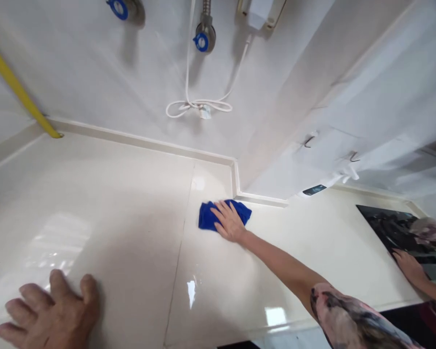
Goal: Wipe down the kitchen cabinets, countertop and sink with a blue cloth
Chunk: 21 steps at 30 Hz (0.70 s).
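My left hand (54,312) hangs over the pale, glossy countertop (131,208) at the lower left, fingers spread and bent a little. Nothing is in it; whether it touches the surface I cannot tell. My right hand is out of view. A co-worker's hand (229,225) at the centre presses a blue cloth (208,216) flat on the counter, beside the wall's jutting corner. That arm has a floral sleeve (349,315) and reaches in from the lower right.
Another hand (409,266) rests at the edge of a black cooktop (380,225) on the right. A yellow pipe (18,87) meets the counter at the back left. Blue-handled valves (201,42) and a tied white cord (210,104) are on the wall. Hooks (308,140) stick out further right.
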{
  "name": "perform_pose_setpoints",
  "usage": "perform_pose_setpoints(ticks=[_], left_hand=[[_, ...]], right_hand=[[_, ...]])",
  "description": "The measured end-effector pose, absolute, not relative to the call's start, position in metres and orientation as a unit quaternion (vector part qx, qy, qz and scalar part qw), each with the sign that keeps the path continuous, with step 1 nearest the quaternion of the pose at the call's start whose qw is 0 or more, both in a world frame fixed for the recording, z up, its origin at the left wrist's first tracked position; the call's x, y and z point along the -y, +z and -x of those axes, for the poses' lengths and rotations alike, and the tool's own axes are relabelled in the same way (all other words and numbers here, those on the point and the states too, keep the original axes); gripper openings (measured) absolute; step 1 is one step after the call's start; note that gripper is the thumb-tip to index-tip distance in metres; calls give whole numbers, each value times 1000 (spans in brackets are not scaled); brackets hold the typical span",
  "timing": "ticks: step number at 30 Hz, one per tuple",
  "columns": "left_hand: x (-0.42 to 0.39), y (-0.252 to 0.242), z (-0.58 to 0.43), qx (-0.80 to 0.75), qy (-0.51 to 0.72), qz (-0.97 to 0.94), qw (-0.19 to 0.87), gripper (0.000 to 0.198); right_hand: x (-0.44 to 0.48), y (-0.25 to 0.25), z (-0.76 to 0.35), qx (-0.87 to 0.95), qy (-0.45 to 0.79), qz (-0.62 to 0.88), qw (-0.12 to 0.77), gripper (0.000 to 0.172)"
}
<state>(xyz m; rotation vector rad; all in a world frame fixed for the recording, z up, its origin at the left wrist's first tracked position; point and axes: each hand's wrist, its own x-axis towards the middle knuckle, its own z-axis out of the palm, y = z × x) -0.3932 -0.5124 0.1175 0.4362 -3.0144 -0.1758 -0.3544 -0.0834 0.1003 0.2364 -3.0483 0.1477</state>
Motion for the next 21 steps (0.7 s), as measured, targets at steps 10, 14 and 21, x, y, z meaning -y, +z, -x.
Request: perform_pose_setpoints(ticks=[10, 14, 21], left_hand=[[512, 117, 392, 986, -69, -122, 90, 75], [519, 110, 397, 989, -66, -110, 72, 79], [509, 113, 385, 982, -113, -152, 15, 70]], right_hand=[[79, 98, 524, 976, 48, 196, 82, 60], [98, 100, 569, 948, 43, 299, 105, 65], [154, 92, 517, 980, 22, 176, 85, 65]])
